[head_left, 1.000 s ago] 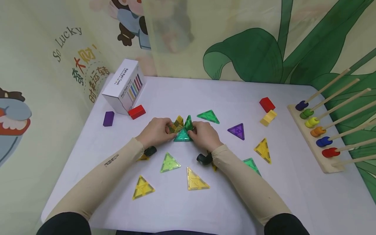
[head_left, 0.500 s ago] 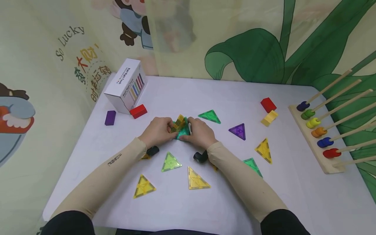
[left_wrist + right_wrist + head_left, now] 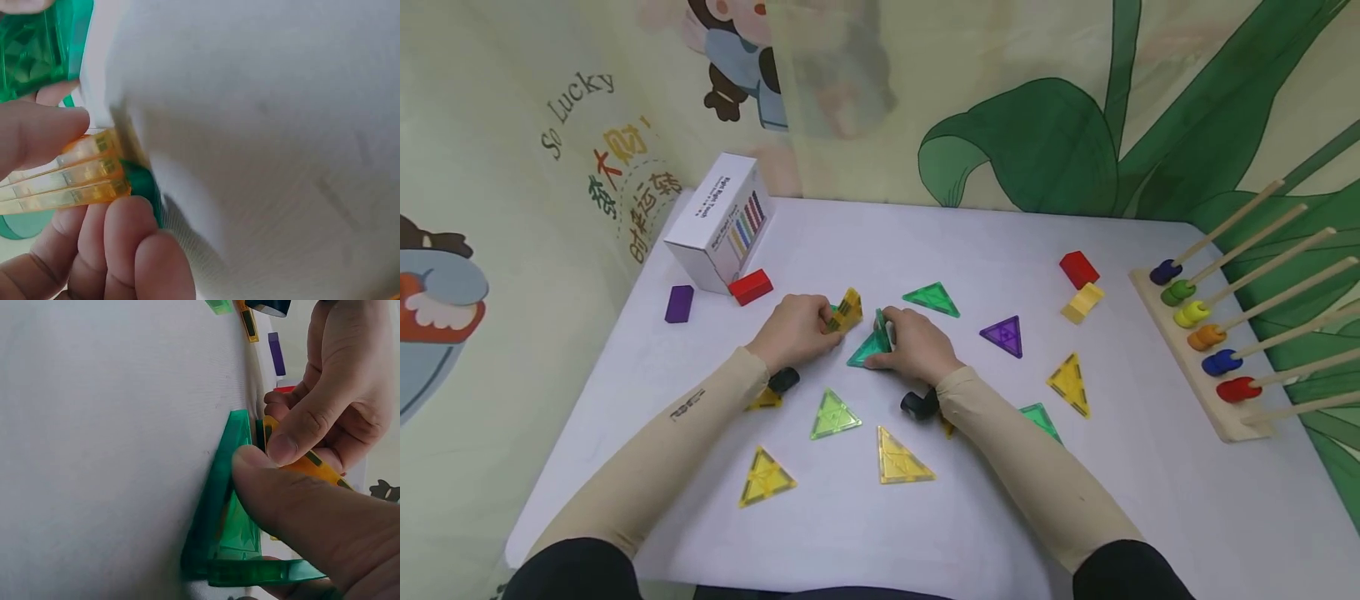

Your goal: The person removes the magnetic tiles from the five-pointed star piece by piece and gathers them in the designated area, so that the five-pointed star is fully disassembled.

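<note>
In the head view my left hand (image 3: 797, 333) pinches a stack of yellow translucent triangle magnetic tiles (image 3: 847, 312). Its layered edges show in the left wrist view, with a green piece (image 3: 142, 187) against its far side. My right hand (image 3: 917, 343) grips green triangle magnetic tiles (image 3: 867, 350), thumb on the near tile. One of them stands at an angle to the other, as the right wrist view shows. A small gap separates the two hands' tiles. The right hand's fingers behind the green tiles are mostly hidden.
Loose triangle tiles lie around, including light green (image 3: 833, 415), yellow (image 3: 904, 457), purple (image 3: 1003, 336) and green (image 3: 932, 298). A white box (image 3: 718, 221) stands back left near red (image 3: 750, 287) and purple (image 3: 679, 303) blocks. At right is a wooden peg rack (image 3: 1195, 358) with coloured beads.
The right hand first moved left, bringing the green tiles against the yellow stack. Now it has drawn back right with them, leaving a gap. The left hand still holds the yellow tiles.
</note>
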The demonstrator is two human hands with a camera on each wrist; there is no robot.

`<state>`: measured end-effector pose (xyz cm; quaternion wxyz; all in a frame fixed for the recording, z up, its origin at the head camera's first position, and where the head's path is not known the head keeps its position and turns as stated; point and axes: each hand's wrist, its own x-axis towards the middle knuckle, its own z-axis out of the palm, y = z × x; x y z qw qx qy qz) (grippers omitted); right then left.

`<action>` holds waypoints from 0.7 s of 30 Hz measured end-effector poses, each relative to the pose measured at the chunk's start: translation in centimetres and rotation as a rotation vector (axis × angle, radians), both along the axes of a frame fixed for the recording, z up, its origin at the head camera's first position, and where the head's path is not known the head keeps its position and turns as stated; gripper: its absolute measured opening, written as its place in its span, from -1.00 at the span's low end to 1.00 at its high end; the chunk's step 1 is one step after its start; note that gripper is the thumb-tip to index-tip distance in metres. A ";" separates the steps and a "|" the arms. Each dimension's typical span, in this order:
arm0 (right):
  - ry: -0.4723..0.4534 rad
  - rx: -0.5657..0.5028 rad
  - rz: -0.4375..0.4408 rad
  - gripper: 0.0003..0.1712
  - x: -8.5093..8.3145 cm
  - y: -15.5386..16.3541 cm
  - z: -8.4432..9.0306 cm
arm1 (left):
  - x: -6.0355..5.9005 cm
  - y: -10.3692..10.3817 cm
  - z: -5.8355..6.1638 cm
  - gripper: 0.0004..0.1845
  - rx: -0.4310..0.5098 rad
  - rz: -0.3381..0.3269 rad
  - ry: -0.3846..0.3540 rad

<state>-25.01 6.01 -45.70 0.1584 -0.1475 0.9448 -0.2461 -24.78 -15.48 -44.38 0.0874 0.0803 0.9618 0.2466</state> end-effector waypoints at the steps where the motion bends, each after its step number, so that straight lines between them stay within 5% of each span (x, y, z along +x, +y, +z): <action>1: -0.001 -0.008 -0.002 -0.17 0.0 0.0 0.0 | 0.0 0.0 0.0 -0.74 -0.002 -0.001 -0.007; 7: 0.005 -0.026 -0.032 -0.57 -0.1 0.2 0.0 | 0.6 -0.1 0.1 -0.62 -0.037 0.002 -0.001; 14: 0.008 -0.046 -0.037 -0.48 -0.2 0.7 0.2 | 0.9 0.5 0.5 -0.59 -0.091 -0.027 0.073; 21: 0.023 -0.055 -0.045 -0.46 0.0 0.5 0.3 | 0.7 0.6 0.2 -0.62 -0.064 -0.031 0.016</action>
